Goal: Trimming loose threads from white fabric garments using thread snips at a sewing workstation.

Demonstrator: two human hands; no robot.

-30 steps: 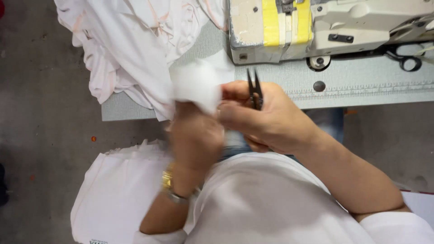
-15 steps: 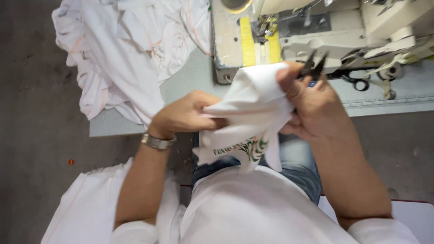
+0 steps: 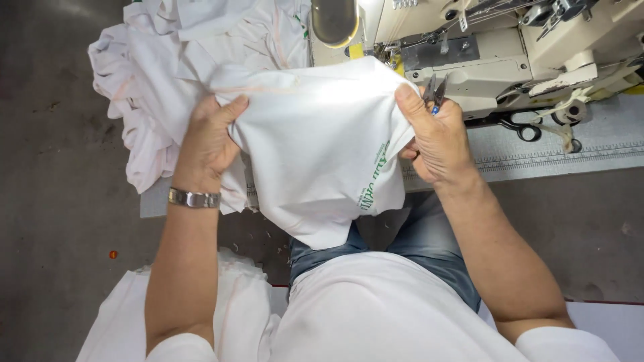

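The cream-coloured industrial sewing machine (image 3: 510,47) is cut off by the top and right edges. The small dark thread snips (image 3: 434,90) are largely hidden inside the right hand (image 3: 436,137). Green print on the white cotton garment piece (image 3: 315,141) is too small to make out.

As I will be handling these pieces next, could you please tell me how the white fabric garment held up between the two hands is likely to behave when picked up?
The white fabric garment is probably floppy: it sags below the left hand and right hand. It seems light, since fingertip pinches hold it. It likely creases easily, judging by its folds.
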